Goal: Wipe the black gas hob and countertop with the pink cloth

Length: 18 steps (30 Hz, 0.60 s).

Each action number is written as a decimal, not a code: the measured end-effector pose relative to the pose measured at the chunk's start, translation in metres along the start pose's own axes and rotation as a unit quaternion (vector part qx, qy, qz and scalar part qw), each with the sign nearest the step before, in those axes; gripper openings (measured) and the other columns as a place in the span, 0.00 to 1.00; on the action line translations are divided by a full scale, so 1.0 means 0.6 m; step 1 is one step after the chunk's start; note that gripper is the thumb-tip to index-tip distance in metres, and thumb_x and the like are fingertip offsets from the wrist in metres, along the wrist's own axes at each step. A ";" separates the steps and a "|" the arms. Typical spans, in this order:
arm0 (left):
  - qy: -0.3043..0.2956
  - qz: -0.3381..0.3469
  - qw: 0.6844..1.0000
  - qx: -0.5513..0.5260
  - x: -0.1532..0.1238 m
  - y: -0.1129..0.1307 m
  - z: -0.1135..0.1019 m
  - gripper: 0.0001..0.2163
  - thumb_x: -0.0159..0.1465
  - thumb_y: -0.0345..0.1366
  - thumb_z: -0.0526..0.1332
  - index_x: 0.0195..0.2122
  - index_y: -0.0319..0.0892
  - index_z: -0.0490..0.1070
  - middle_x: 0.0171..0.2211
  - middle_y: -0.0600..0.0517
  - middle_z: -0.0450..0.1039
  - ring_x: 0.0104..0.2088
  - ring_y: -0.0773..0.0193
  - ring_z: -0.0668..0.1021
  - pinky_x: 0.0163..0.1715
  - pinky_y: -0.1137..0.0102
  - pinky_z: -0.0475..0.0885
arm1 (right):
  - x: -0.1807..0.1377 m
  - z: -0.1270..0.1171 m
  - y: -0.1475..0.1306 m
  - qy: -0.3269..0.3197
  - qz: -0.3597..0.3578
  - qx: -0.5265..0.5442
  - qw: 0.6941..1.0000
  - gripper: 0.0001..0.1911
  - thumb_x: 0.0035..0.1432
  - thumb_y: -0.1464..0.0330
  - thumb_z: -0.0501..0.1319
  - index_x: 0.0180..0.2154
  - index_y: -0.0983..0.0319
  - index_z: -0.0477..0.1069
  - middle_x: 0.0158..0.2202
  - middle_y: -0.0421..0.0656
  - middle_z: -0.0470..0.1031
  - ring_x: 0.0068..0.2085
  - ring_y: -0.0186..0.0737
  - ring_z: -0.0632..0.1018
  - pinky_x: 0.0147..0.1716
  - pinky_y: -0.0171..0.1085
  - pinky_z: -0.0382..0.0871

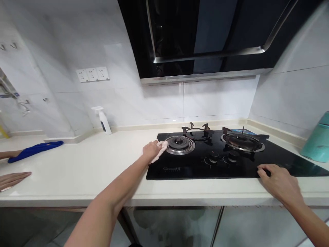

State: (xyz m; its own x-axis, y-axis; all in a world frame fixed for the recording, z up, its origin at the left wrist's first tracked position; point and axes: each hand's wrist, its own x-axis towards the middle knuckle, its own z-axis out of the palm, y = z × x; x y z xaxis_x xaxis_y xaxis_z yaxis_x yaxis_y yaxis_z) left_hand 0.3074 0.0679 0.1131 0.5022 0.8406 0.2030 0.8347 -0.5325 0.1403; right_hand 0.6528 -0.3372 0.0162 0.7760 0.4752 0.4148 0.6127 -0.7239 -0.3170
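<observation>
My left hand (151,151) is closed around a pale cloth (161,151) at the left edge of the black gas hob (190,168). The cloth lies against the hob glass, close beside the metal ring of the left burner (179,144), whose pan support is off. My right hand (281,181) rests at the hob's front edge, right of the knobs (214,156), its fingers curled in and thumb tip against them. Nothing shows in it. A round pan support (197,133) sits behind the left burner, and the right burner (243,141) has a support across it.
At the far left, another person's hand (14,180) lies flat on the white worktop (89,164); beyond it an arm reaches to a blue cloth (36,151). A white spray bottle (104,121) stands by the wall. A teal bottle (317,140) stands at right, under the range hood (205,63).
</observation>
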 end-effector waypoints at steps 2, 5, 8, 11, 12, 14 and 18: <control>0.002 0.019 1.000 0.006 -0.030 0.008 -0.003 0.22 0.72 0.53 0.49 0.57 0.48 0.71 0.51 0.44 0.80 0.51 0.52 0.82 0.47 0.63 0.74 | 0.000 0.000 -0.004 -0.007 0.001 -0.013 1.000 0.26 0.63 0.54 0.47 0.46 0.57 0.79 0.54 0.50 0.78 0.54 0.63 0.75 0.49 0.58 0.71; 0.010 0.055 0.998 0.016 -0.070 0.040 -0.005 0.20 0.71 0.50 0.52 0.53 0.45 0.75 0.50 0.43 0.81 0.50 0.51 0.82 0.48 0.62 0.73 | -0.001 0.001 -0.008 -0.016 0.007 -0.027 0.999 0.27 0.63 0.53 0.47 0.49 0.57 0.78 0.56 0.51 0.76 0.54 0.64 0.74 0.50 0.59 0.70; 0.015 0.112 0.994 0.015 -0.100 0.104 -0.003 0.19 0.70 0.50 0.53 0.48 0.43 0.77 0.48 0.42 0.81 0.48 0.50 0.82 0.47 0.61 0.73 | -0.003 0.002 -0.011 -0.014 0.002 -0.035 0.999 0.28 0.64 0.53 0.46 0.50 0.56 0.77 0.57 0.50 0.75 0.54 0.63 0.73 0.52 0.59 0.69; 0.013 0.179 0.984 0.002 -0.130 0.181 -0.001 0.19 0.70 0.50 0.55 0.47 0.43 0.78 0.48 0.43 0.81 0.48 0.50 0.82 0.48 0.60 0.73 | -0.005 -0.002 -0.016 -0.014 -0.010 -0.043 0.999 0.27 0.65 0.54 0.45 0.50 0.56 0.77 0.57 0.50 0.75 0.55 0.62 0.73 0.52 0.58 0.69; 0.012 0.202 0.979 -0.003 -0.142 0.205 0.000 0.19 0.70 0.50 0.55 0.48 0.43 0.78 0.48 0.43 0.81 0.49 0.50 0.81 0.48 0.60 0.73 | -0.006 -0.004 -0.018 -0.015 -0.011 -0.045 0.999 0.27 0.65 0.54 0.44 0.50 0.56 0.77 0.57 0.50 0.74 0.55 0.62 0.73 0.52 0.58 0.69; 0.006 0.239 0.971 -0.012 -0.172 0.247 0.002 0.18 0.69 0.50 0.55 0.48 0.45 0.77 0.49 0.46 0.81 0.49 0.52 0.81 0.49 0.61 0.73 | -0.006 -0.009 -0.022 -0.021 -0.009 -0.047 0.999 0.27 0.65 0.54 0.44 0.50 0.56 0.77 0.58 0.50 0.74 0.56 0.62 0.73 0.51 0.58 0.69; -0.006 0.327 0.945 -0.032 -0.238 0.299 0.017 0.20 0.69 0.54 0.54 0.51 0.50 0.77 0.49 0.49 0.80 0.49 0.53 0.80 0.49 0.59 0.73 | -0.007 -0.017 -0.024 -0.046 0.001 -0.048 0.998 0.29 0.66 0.54 0.42 0.51 0.56 0.77 0.60 0.50 0.73 0.56 0.61 0.73 0.52 0.55 0.67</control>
State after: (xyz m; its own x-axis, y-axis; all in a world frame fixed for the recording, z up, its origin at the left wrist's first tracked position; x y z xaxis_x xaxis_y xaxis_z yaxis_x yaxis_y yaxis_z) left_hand 0.3876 -0.1468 0.0994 0.9083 0.3313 0.2552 0.3306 -0.9426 0.0473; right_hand 0.6395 -0.3339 0.0279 0.7906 0.5140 0.3327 0.5971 -0.7677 -0.2327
